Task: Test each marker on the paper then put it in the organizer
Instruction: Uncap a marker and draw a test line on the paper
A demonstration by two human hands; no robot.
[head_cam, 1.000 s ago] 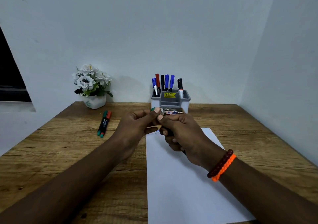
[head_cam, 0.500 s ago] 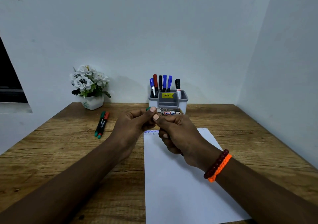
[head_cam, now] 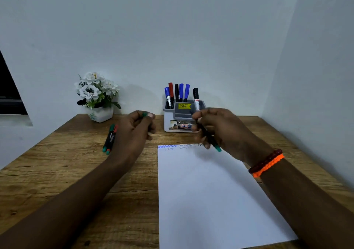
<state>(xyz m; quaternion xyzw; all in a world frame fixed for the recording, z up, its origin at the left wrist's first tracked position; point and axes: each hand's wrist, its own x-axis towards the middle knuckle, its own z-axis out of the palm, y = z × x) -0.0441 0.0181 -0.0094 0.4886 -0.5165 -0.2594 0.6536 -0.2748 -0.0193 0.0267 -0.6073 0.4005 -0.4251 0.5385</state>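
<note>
My left hand (head_cam: 134, 132) pinches a small green cap (head_cam: 145, 114) between thumb and fingertips, raised above the table. My right hand (head_cam: 220, 130) grips a black marker (head_cam: 208, 137) with a green end, its green end pointing down toward the top of the white paper (head_cam: 206, 201). Blue and grey scribbles run along the paper's top edge. The grey organizer (head_cam: 179, 117) stands at the back centre, partly hidden by my right hand, holding several upright markers. Two markers (head_cam: 109, 139), one green and one red, lie side by side on the wooden table (head_cam: 57, 172) left of my left hand.
A white pot of white flowers (head_cam: 97, 97) sits at the back left against the wall. Walls close the table at the back and right. A red and orange bracelet (head_cam: 266, 162) circles my right wrist.
My hands were together at the centre, pulling on the marker. Now they have moved apart: the cap is off in my left hand and the marker body is in my right.
</note>
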